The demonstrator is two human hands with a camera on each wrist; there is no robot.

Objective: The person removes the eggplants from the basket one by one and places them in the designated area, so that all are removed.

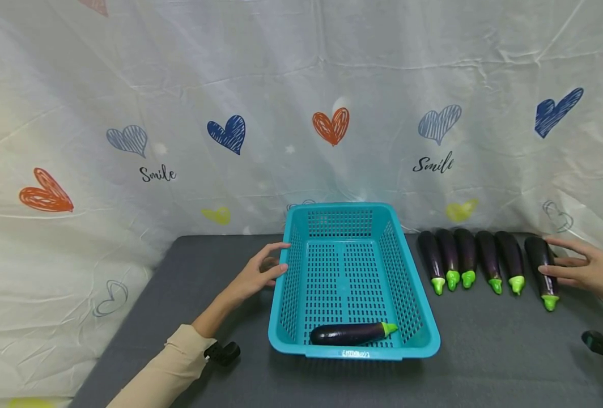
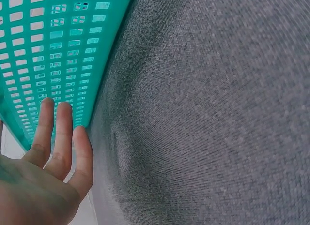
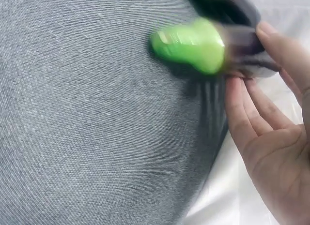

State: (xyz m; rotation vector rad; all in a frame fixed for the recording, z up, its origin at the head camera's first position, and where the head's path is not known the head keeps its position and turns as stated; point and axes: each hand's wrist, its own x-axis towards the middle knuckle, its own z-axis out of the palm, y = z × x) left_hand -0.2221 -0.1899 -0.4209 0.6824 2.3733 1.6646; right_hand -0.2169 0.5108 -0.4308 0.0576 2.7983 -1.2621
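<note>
A turquoise plastic basket (image 1: 343, 352) with slotted walls stands in the middle of the table. Inside it, along the near end, lies one dark purple eggplant (image 1: 347, 334) with a green cap. My left hand (image 1: 260, 269) is at the basket's left side, fingertips right at the rim; in the left wrist view its fingers (image 2: 63, 138) extend loosely beside the slotted wall. At the far right, my right hand (image 1: 589, 269) pinches the rightmost eggplant (image 1: 539, 263) between thumb and fingers. That eggplant's green cap (image 3: 193, 45) points away from the hand in the right wrist view.
Several more eggplants (image 1: 466, 255) lie side by side between the basket and my right hand, green caps toward me. Dark grey cloth (image 1: 485, 351) covers the table. Behind its back edge hangs a white curtain (image 1: 281, 68) printed with hearts.
</note>
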